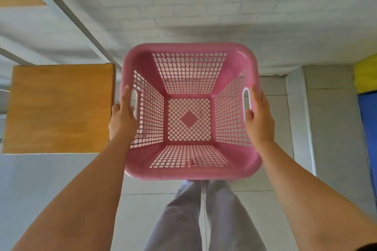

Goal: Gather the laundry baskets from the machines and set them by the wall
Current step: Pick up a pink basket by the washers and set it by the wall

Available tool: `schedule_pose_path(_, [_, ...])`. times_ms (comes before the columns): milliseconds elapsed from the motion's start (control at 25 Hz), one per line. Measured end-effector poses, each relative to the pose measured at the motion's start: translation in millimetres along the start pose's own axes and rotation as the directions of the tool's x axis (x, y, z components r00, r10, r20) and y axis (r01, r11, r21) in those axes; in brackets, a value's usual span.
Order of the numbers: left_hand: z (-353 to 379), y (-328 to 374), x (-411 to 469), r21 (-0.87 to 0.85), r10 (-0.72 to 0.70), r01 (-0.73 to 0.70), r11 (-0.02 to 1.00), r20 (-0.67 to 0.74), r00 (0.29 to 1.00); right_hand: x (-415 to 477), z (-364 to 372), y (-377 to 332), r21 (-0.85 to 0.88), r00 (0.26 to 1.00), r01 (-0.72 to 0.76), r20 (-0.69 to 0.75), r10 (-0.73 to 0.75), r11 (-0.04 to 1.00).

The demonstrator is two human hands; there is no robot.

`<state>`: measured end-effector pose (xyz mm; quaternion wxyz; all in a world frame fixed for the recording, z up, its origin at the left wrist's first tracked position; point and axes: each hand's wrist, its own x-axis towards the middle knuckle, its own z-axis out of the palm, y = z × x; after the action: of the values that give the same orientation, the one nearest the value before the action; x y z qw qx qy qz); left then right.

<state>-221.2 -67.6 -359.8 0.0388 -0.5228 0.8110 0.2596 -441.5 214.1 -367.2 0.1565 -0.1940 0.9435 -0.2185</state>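
Observation:
An empty pink plastic laundry basket (140, 63) with lattice walls and white handle slots is held up in front of me, above the tiled floor. My left hand (122, 116) grips its left side at the handle slot, fingers curled under the rim. At the right handle slot my right hand (260, 117) grips the opposite side the same way. The basket is level, its open top facing me. The white brick wall (204, 6) is right beyond its far rim.
A wooden-topped surface (59, 108) on a white unit stands at the left, close to the basket. A grey metal frame bar (77, 18) slants along the wall. Yellow and blue objects (367, 91) sit at the right edge. My legs in grey trousers stand on pale floor tiles (255, 199).

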Motion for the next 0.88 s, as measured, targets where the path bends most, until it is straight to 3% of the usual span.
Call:
schedule_pose_path(440, [68.6, -38.9, 87.6, 0.045, -0.037, 0.037, 0.998, 0.005, 0.999, 61.4, 115.0, 14.4, 0.019, 1.000, 0.006, -0.017, -0.006, 1.000])
schedule_pose_path(880, [100.9, -55.0, 112.3, 0.052, 0.019, -0.018, 0.999, -0.032, 0.999, 84.4, 138.4, 20.0, -0.047, 0.997, 0.050, -0.052, -0.052, 0.998])
